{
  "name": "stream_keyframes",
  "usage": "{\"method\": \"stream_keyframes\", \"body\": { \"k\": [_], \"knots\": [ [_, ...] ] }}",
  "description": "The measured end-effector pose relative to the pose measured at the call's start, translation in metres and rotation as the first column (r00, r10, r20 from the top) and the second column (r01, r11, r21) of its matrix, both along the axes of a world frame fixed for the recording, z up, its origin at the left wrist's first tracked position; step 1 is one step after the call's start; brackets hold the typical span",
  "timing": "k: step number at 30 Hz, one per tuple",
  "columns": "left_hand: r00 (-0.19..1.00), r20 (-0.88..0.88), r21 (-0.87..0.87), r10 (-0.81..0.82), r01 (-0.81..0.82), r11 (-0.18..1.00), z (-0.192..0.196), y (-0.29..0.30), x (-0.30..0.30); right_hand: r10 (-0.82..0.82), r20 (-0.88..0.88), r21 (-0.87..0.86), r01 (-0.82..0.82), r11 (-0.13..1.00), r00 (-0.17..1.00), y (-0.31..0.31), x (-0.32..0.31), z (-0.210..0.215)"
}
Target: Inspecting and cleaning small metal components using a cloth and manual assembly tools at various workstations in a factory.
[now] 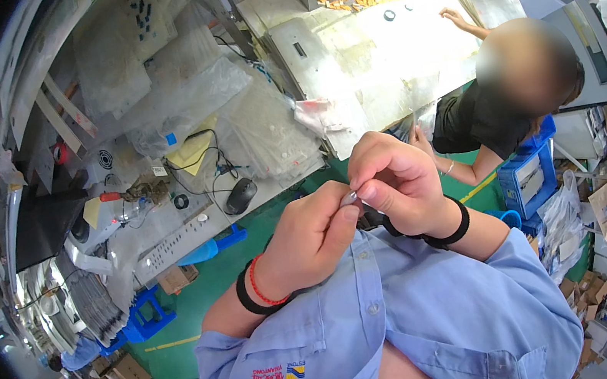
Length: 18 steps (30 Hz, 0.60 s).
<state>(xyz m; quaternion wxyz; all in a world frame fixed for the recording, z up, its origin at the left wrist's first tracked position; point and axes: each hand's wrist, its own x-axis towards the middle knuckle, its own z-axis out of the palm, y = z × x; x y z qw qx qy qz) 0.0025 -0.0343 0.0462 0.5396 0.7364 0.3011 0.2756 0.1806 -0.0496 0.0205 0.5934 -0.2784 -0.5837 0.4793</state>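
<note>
While the left hand (306,235) and right hand (402,185) meet in front of the shirt (335,305), a small metal piece (352,196) sits between their fingertips. Both hands narrow, pinching it thumb to finger, one from each side; most of it hidden, exact shape can't be told. Held off the bench (210,231), with green floor (203,306) showing past the arms, so a slip would likely lose it. Judgement: brace fingertips together, pinch lightly, let one hand steady while the other makes fine moves, keep the shiny tip in sight.
</note>
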Motion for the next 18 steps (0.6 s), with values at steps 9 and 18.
{"method": "stream_keyframes", "body": {
  "k": [9,18],
  "knots": [
    [0.991,0.122,-0.339,0.046,-0.002,0.941,-0.009,-0.002,-0.001,0.011,-0.203,-0.24,-0.06,0.969,0.979,-0.004,-0.005,0.007],
    [0.976,0.165,-0.29,0.145,-0.092,0.953,-0.017,-0.001,0.002,-0.072,0.023,-0.073,0.074,0.995,0.997,0.001,-0.001,0.0]
  ]
}}
